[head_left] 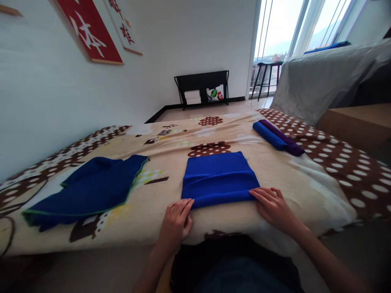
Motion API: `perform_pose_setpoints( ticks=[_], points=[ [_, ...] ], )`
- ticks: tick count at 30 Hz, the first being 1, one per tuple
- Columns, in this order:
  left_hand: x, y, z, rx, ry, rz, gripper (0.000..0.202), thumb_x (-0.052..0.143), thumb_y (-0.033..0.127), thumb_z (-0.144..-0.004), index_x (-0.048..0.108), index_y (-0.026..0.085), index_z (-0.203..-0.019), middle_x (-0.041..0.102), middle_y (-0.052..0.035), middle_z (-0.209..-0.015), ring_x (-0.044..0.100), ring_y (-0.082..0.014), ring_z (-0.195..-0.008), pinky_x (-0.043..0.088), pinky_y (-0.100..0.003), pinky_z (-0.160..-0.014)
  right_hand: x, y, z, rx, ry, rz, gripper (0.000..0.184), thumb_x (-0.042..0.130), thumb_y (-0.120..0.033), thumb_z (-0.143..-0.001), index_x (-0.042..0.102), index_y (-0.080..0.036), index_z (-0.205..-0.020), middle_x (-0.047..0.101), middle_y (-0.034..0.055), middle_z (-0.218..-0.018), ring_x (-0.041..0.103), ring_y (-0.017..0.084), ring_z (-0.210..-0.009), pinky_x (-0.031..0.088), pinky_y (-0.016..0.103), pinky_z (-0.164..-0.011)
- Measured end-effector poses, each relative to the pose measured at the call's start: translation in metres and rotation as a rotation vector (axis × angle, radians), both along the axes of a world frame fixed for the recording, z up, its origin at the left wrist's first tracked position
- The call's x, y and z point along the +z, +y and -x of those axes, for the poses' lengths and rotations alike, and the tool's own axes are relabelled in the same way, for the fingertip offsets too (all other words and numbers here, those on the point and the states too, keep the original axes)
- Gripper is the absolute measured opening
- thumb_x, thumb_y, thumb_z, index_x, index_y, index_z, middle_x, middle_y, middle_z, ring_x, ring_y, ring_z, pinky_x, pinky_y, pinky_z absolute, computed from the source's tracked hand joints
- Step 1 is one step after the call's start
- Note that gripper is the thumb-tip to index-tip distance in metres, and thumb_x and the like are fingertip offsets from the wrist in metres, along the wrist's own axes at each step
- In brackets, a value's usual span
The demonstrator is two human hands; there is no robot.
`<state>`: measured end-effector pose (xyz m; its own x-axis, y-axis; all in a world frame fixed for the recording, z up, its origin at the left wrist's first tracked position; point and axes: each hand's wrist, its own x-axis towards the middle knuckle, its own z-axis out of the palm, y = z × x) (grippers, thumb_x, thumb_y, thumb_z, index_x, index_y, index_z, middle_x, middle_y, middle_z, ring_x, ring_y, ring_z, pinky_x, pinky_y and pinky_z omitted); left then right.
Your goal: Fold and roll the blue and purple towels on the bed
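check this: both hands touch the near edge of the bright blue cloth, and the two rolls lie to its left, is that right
Not quite: the blue roll and purple roll lie to the right of the bright blue cloth, as the head view shows. The left hand and right hand do touch its near edge.

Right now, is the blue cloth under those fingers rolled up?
Only partly: the near edge of the blue cloth looks rolled, but the rest lies flat on the blanket.
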<state>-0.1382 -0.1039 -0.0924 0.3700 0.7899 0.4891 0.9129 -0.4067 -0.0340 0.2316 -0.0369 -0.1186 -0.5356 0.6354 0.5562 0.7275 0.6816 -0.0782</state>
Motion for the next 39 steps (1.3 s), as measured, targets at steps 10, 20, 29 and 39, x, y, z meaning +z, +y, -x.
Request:
perform_pose_setpoints(
  ticks=[10,20,29,39],
  points=[
    [0.02,0.028,-0.006,0.18,-0.048,0.114,0.026,0.047,0.005,-0.078,0.062,0.02,-0.093,0.069,-0.0044,-0.088,0.064,-0.0227,-0.086,0.041,-0.046,-0.089,0.026,0.016,0.021,-0.137,-0.003,0.102,0.015,0.052,-0.013,-0.084,0.065,-0.019,-0.089,0.067,0.005,-0.088,0.059,0.021,-0.089,0.037,0.04,-0.092],
    [0.004,0.046,-0.074,0.009,-0.025,0.162,0.042,0.038,0.03,-0.101,0.049,0.021,-0.14,0.057,-0.0068,-0.142,0.051,-0.0219,-0.132,0.04,-0.041,-0.106,0.011,0.012,0.09,-0.076,-0.039,0.088,0.039,0.042,-0.032,-0.1,0.055,-0.023,-0.136,0.059,0.0034,-0.138,0.053,0.018,-0.128,0.035,0.035,-0.108],
    [0.012,0.041,-0.046,0.235,-0.049,0.134,0.043,0.033,0.023,-0.099,0.057,0.014,-0.133,0.054,-0.0114,-0.144,0.041,-0.027,-0.14,0.023,-0.056,-0.118,0.018,0.012,0.074,-0.229,0.04,0.084,0.035,0.039,-0.028,-0.1,0.07,-0.021,-0.114,0.067,0.0045,-0.127,0.053,0.021,-0.13,0.031,0.042,-0.113],
    [0.003,0.063,0.001,0.283,-0.069,0.192,0.042,0.034,0.034,-0.102,0.053,0.024,-0.138,0.052,-0.0072,-0.147,0.047,-0.025,-0.137,0.039,-0.049,-0.11,0.01,0.047,0.039,-0.289,-0.006,0.153,0.048,0.027,-0.037,-0.103,0.057,-0.018,-0.135,0.053,0.0106,-0.143,0.046,0.025,-0.136,0.031,0.049,-0.11]
  ],
)
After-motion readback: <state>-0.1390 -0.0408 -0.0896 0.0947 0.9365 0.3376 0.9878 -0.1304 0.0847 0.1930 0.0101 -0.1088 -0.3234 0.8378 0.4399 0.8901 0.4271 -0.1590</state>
